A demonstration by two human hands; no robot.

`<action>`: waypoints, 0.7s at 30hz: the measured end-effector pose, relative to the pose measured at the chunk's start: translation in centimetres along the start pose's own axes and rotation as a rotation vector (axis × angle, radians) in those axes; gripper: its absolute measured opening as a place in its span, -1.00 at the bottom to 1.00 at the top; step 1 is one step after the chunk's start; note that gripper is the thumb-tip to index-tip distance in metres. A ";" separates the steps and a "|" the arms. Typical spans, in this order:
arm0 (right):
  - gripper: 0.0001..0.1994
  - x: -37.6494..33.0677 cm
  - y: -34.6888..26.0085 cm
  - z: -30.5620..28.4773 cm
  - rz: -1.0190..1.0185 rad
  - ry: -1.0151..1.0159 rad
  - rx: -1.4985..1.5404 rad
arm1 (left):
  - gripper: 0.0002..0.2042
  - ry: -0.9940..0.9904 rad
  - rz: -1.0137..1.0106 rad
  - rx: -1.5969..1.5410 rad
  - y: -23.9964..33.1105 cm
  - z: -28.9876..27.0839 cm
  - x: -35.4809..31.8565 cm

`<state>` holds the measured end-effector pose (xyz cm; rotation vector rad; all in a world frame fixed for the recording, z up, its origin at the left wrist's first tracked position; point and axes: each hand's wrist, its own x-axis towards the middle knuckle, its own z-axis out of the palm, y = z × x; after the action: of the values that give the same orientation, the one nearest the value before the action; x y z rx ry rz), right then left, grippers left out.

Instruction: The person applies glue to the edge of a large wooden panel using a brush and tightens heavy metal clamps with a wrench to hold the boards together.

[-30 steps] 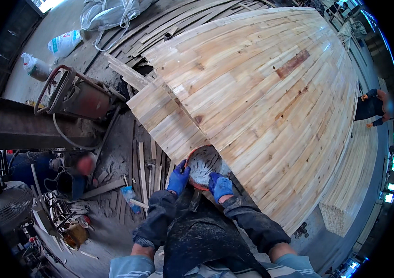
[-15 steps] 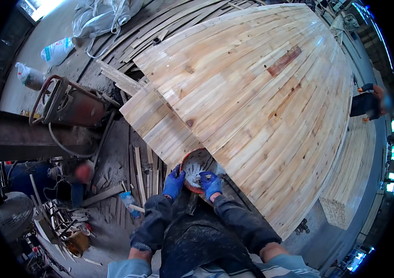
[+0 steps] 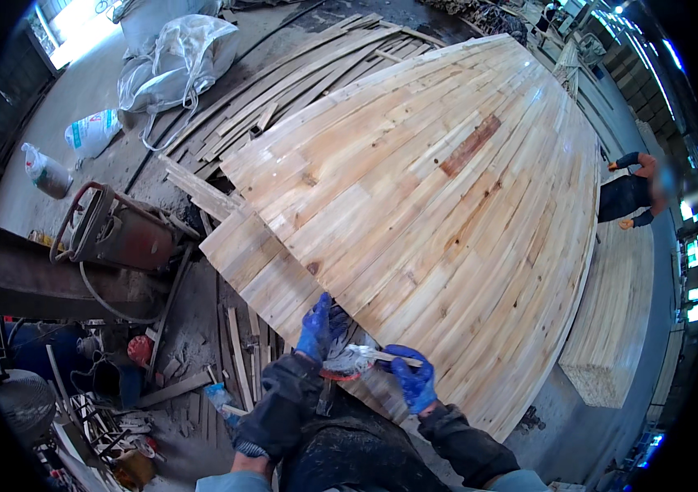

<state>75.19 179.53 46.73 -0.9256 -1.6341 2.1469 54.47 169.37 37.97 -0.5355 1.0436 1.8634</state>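
at the lower middle of the frame, both blue-gloved hands meet over a small whitish wad (image 3: pixel 349 359) at the hull's (image 3: pixel 439 205) lower edge. left hand (image 3: pixel 316 326) has fingers curled onto it; right hand (image 3: pixel 411 379) pinches a thin stick (image 3: pixel 396 357) touching the wad. at left stands a rusty machine (image 3: pixel 119 234); at right edge, another person (image 3: pixel 632 193); white sacks (image 3: pixel 173 57) upper left.

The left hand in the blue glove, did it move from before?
Cannot tell. The left hand sits at the lower edge of the big curved plank structure, beside the right hand, as before; the head camera itself shifted.
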 end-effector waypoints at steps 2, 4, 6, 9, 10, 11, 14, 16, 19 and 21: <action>-0.73 0.7 -3.1 -0.4 0.021 0.085 0.086 | -0.60 0.079 -0.148 -0.156 -0.5 0.9 3.0; -0.73 1.6 -4.5 -1.7 0.019 0.141 0.030 | -0.61 0.019 -0.123 -0.347 -1.7 0.5 5.5; -0.71 2.6 -5.1 -2.6 -0.007 0.187 0.006 | -0.63 0.020 -0.109 -0.335 -1.8 1.8 5.4; -0.72 4.2 -6.3 -3.0 -0.010 0.258 0.046 | -0.56 0.051 -0.116 -0.336 -1.6 3.4 4.3; -0.72 4.7 -7.1 -2.6 -0.024 0.250 0.028 | -0.54 0.031 -0.127 -0.368 -1.7 3.1 4.6; -0.71 5.3 -8.2 -1.9 -0.039 0.236 0.012 | -0.52 0.012 -0.133 -0.402 -2.1 2.3 5.2; -0.71 7.8 -10.9 -1.0 -0.077 0.146 -0.080 | -0.50 0.026 -0.129 -0.422 -3.5 0.8 6.8; -0.71 10.2 -13.1 -0.3 -0.129 0.040 -0.216 | -0.48 0.076 -0.133 -0.370 -4.0 0.9 7.2; -0.72 14.6 -14.7 -0.4 -0.042 -0.113 -0.453 | -0.43 0.104 -0.120 -0.214 -4.0 1.4 6.2; -0.76 17.9 -15.6 1.1 0.073 -0.214 -0.513 | -0.40 0.056 -0.063 -0.129 -5.6 -0.5 7.6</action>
<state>58.71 193.95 55.87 -0.9188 -2.3603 1.9576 55.55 174.07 29.85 -0.6923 0.9367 1.8782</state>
